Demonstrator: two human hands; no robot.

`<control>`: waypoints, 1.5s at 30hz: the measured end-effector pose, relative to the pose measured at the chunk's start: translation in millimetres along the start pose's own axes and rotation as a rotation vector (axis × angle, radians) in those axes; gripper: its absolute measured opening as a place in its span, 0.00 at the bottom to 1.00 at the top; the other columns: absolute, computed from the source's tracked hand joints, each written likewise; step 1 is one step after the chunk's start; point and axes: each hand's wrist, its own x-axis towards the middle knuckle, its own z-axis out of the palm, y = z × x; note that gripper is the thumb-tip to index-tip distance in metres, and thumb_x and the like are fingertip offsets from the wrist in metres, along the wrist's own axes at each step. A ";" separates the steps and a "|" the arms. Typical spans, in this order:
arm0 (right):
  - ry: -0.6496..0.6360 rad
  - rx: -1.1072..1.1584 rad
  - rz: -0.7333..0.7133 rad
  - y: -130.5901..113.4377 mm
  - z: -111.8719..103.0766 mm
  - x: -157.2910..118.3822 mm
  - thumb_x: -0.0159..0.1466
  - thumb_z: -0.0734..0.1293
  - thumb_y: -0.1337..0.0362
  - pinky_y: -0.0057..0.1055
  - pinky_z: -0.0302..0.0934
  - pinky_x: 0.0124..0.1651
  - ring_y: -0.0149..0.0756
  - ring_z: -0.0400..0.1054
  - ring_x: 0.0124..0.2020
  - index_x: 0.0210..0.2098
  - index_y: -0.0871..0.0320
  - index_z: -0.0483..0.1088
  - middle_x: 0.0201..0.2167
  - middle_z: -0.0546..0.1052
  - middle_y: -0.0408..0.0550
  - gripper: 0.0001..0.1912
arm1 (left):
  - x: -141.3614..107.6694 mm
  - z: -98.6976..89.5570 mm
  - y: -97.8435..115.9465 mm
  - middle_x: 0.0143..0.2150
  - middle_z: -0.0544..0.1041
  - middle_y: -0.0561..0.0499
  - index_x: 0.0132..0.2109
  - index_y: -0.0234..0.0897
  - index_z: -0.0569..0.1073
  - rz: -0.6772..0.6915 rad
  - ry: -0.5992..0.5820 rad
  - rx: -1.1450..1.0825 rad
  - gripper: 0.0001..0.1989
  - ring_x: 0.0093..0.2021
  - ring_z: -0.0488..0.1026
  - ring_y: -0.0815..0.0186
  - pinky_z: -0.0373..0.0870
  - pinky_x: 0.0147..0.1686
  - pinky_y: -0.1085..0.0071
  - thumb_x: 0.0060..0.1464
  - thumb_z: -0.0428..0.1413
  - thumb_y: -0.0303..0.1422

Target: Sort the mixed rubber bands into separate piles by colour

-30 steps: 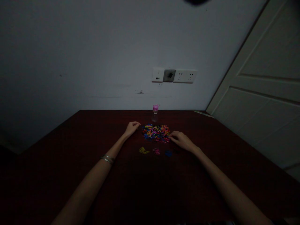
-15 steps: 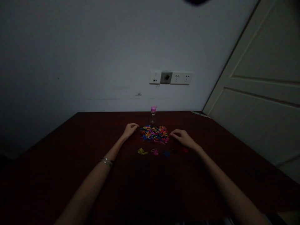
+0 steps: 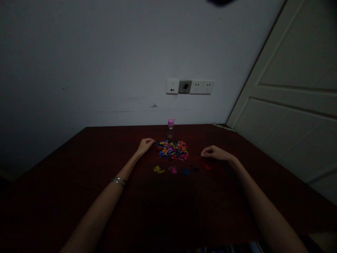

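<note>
Table [image 3: 168, 211]: a passage is running between the forearms [image 3: 96, 211], before the small piles [image 3: 173, 170].
Bottle [image 3: 170, 133]: it is standing behind the big pile [image 3: 172, 150], blocking the way to the wall [image 3: 118, 70].

Under dim lighting, a dark reddish-brown table [image 3: 79, 161] extends rearward to a pale wall [image 3: 105, 56], which carries scuff marks [image 3: 154, 105] and a horizontal row of outlet plates [image 3: 202, 87], one grey unit [image 3: 181, 86] set between white ones, with a pale panelled surface [image 3: 295, 77] standing at right.

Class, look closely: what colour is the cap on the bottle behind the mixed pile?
The cap is pink, shown best in the head view.
</note>
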 end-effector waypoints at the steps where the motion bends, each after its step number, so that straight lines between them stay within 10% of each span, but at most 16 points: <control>1: -0.012 0.013 -0.009 1.0 -0.3 -0.7 0.51 0.65 0.52 0.27 0.58 0.33 0.32 0.66 0.29 0.31 0.62 0.74 0.28 0.75 0.47 0.19 | 0.0 0.2 -0.3 0.16 0.63 0.57 0.33 0.31 0.74 0.001 -0.001 0.000 0.14 0.18 0.57 0.74 0.51 0.19 0.78 0.43 0.49 0.35; 24: 0.378 -0.069 -0.176 -18.0 44.6 23.2 0.53 0.61 0.65 0.28 0.61 0.34 0.32 0.66 0.30 0.33 0.62 0.71 0.32 0.74 0.48 0.11 | -13.7 1.7 20.2 0.19 0.68 0.53 0.30 0.30 0.75 0.062 -0.022 0.042 0.13 0.21 0.61 0.72 0.54 0.20 0.78 0.43 0.50 0.35; 36: 0.362 -0.121 -0.246 -28.3 45.8 21.9 0.53 0.61 0.67 0.29 0.61 0.38 0.33 0.66 0.33 0.33 0.60 0.72 0.33 0.73 0.47 0.11 | -38.8 14.6 73.2 0.20 0.68 0.55 0.26 0.35 0.75 0.270 -0.594 0.273 0.06 0.21 0.61 0.73 0.53 0.22 0.77 0.38 0.57 0.33; 45: 0.352 -0.169 -0.241 -26.3 46.4 22.3 0.54 0.60 0.67 0.29 0.61 0.38 0.33 0.67 0.33 0.34 0.60 0.72 0.33 0.74 0.48 0.11 | -39.6 12.8 69.5 0.27 0.71 0.52 0.25 0.40 0.73 0.258 -0.523 0.514 0.06 0.26 0.63 0.68 0.49 0.22 0.76 0.34 0.60 0.31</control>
